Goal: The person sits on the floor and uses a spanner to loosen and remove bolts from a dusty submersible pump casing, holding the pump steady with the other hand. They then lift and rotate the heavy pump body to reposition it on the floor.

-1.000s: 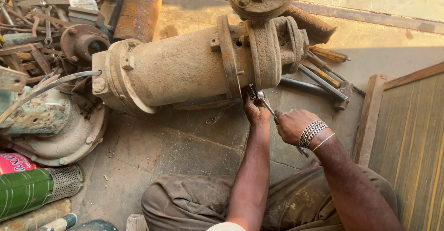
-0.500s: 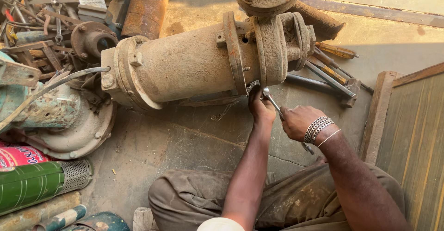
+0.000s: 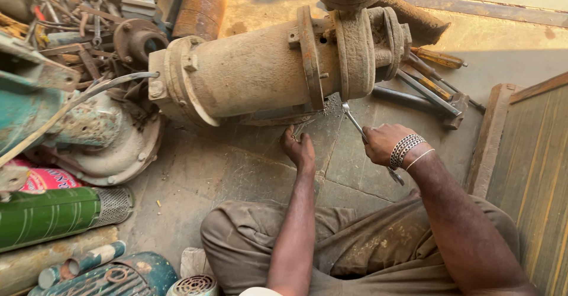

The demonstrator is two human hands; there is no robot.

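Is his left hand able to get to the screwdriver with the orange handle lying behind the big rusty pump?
Probably not from there. The left hand sits low under the rusty pump, and the pump's body stands between it and the orange-handled screwdriver. The right hand, holding a wrench, is nearer.

Left hand [image 3: 300, 149] lower, off spanner [image 3: 355, 122].

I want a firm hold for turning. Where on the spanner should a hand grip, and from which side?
Probably the bare shank of the spanner, near its tail end, coming from the right. Its head sits under the rusty pump's flange, and the handle slants down toward the right hand, which wraps it; the left hand rests below the pump body.
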